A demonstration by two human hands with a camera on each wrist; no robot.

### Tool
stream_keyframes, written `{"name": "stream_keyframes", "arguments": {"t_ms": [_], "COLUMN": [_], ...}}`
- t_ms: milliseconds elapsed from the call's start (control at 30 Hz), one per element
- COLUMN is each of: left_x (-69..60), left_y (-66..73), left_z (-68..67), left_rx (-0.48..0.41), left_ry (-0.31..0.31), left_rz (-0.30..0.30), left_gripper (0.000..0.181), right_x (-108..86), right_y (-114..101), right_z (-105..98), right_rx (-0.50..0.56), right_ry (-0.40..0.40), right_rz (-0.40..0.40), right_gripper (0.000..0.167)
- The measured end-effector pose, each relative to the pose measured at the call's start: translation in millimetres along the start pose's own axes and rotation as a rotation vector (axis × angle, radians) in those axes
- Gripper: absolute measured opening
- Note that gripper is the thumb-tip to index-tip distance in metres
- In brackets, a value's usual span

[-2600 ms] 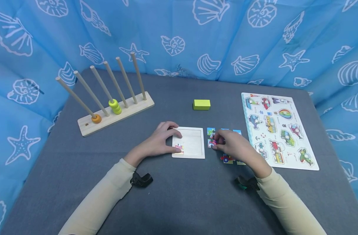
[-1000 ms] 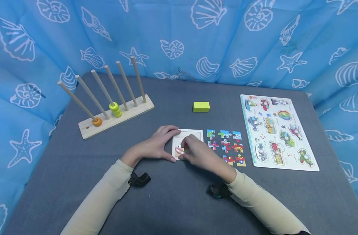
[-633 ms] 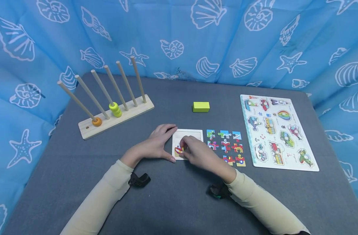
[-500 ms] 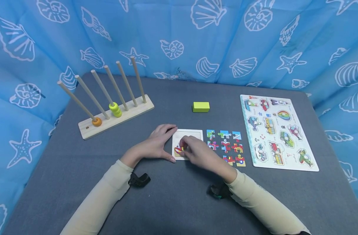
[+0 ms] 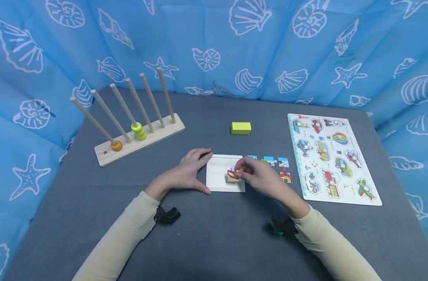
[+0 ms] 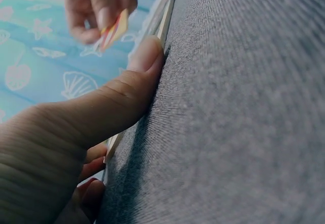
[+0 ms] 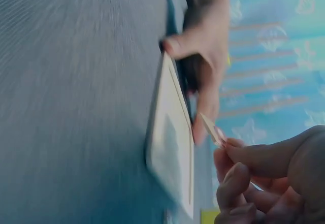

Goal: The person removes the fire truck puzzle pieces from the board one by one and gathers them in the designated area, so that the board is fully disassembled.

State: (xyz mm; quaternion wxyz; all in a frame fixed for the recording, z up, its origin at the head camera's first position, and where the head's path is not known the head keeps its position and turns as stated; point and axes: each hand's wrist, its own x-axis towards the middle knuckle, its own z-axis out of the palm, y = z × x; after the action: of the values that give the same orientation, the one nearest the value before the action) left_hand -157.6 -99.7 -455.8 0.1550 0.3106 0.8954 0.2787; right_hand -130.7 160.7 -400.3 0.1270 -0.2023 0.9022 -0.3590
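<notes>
My right hand (image 5: 264,177) pinches a small jigsaw piece (image 5: 232,175), red and yellow, between thumb and fingertips. The piece is tilted and raised above the right part of a square wooden puzzle tray (image 5: 219,171), whose bare floor shows. In the right wrist view, the piece (image 7: 212,131) stands apart from the tray (image 7: 170,137). My left hand (image 5: 186,171) holds the tray's left side, thumb at the near corner and fingers at the far corner. Loose jigsaw pieces (image 5: 283,162) lie right of the tray, several of them hidden under my right hand.
A yellow-green block (image 5: 240,128) sits behind the tray. At the back left stands a wooden peg rack (image 5: 143,138) with orange and green beads. A picture board of vehicles (image 5: 335,160) lies at the right. A blue shell-print curtain (image 5: 214,35) hangs behind the table.
My right hand first moved from the loose pieces into the tray. It has since lifted the jigsaw piece from the tray's near left corner and carried it right. My left hand stays at the tray.
</notes>
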Motion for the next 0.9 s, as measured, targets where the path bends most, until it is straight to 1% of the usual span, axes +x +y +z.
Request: {"name": "stream_keyframes", "arguments": {"t_ms": [100, 200, 333, 467, 633, 900], "left_x": [0.1, -0.5, -1.5, -1.3, -0.5, 0.0], "left_y": [0.1, -0.5, -2.4, -3.5, -1.9, 0.7], "left_z": [-0.8, -1.7, -1.0, 0.7, 1.3, 0.6], "left_rx": [0.0, -0.014, -0.027, -0.025, -0.023, -0.024], "left_ry": [-0.009, -0.013, -0.016, -0.017, -0.023, -0.025], "left_rz": [0.001, 0.005, 0.006, 0.003, -0.003, -0.001], "left_gripper": [0.116, 0.116, 0.114, 0.113, 0.112, 0.111], "right_x": [-14.0, -26.7, -38.1, -42.9, -45.5, -47.5], "right_y": [11, 19, 26, 32, 35, 37], "right_z": [-13, -21, -22, -20, -18, -16], "right_rx": [-0.032, -0.051, -0.007, 0.009, -0.031, -0.118], "right_ry": [0.008, 0.003, -0.024, -0.039, -0.051, -0.022], "right_rz": [0.049, 0.083, 0.111, 0.132, 0.125, 0.066], "right_gripper": [0.008, 0.007, 0.008, 0.009, 0.007, 0.009]}}
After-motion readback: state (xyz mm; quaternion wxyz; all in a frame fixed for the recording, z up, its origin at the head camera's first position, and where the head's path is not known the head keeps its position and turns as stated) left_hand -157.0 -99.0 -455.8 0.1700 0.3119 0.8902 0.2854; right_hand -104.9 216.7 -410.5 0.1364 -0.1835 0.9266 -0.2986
